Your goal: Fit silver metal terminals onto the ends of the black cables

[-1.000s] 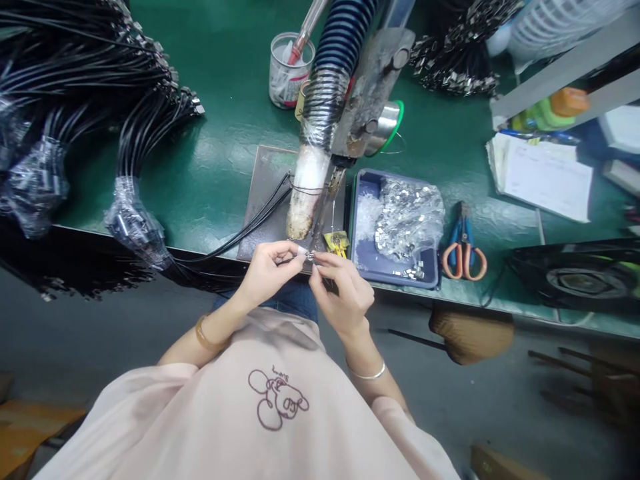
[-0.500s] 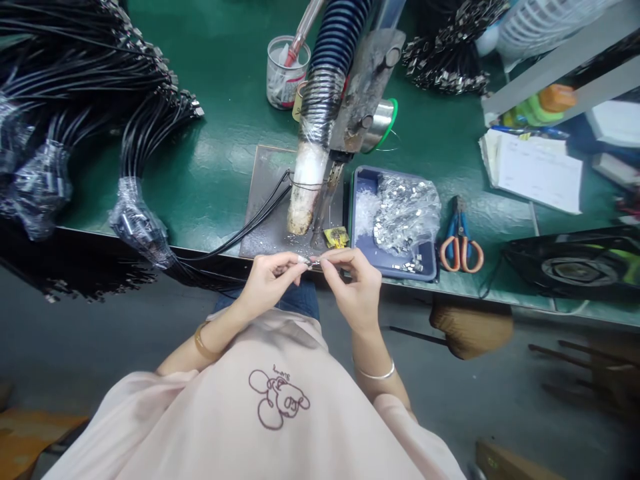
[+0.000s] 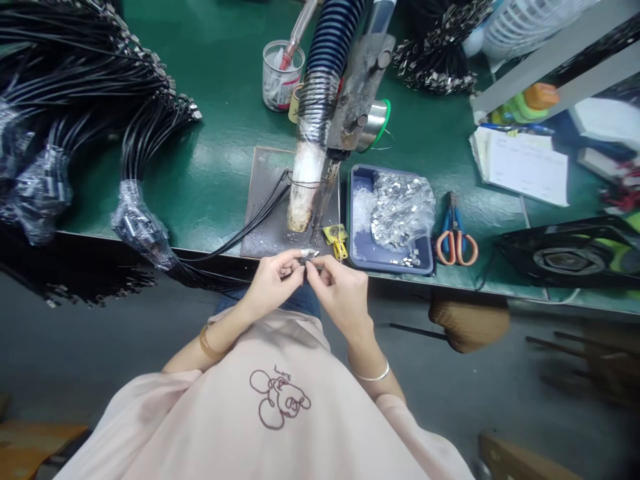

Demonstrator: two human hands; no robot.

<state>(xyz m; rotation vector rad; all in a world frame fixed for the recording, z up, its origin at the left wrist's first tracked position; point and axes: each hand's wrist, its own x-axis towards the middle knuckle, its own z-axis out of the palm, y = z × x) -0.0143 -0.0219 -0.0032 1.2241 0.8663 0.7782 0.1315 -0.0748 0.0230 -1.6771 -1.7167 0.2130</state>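
At the bench's front edge my left hand (image 3: pixel 277 279) is closed in a pinch, a white wrap on one fingertip. It holds a small metal connector (image 3: pixel 314 254) that pokes out above the fingertips. My right hand (image 3: pixel 343 287) meets it from the right, thumb and finger pinched against the same small piece; exactly what lies between those fingers is hidden. Just beyond the hands is a small yellow piece (image 3: pixel 336 235) at the front of a dark mat (image 3: pixel 265 200). Thin black cables (image 3: pixel 250 230) run over the mat from a plastic-wrapped bundle (image 3: pixel 140 220) on the left.
Over the mat hangs a fume hose (image 3: pixel 306 160) beside a metal holder (image 3: pixel 357 100) and a solder spool (image 3: pixel 373 127). Right of the hands stand a blue tray (image 3: pixel 355 257) with a bag of metal connectors (image 3: pixel 403 207), cutters (image 3: pixel 454 233) and a black fan (image 3: pixel 570 257). Cable piles (image 3: pixel 100 73) fill the left.
My right hand has shifted left, closer to my left hand, with its fingers bent more. The metal connector now points up and right above the fingertips. The camera view has moved slightly.
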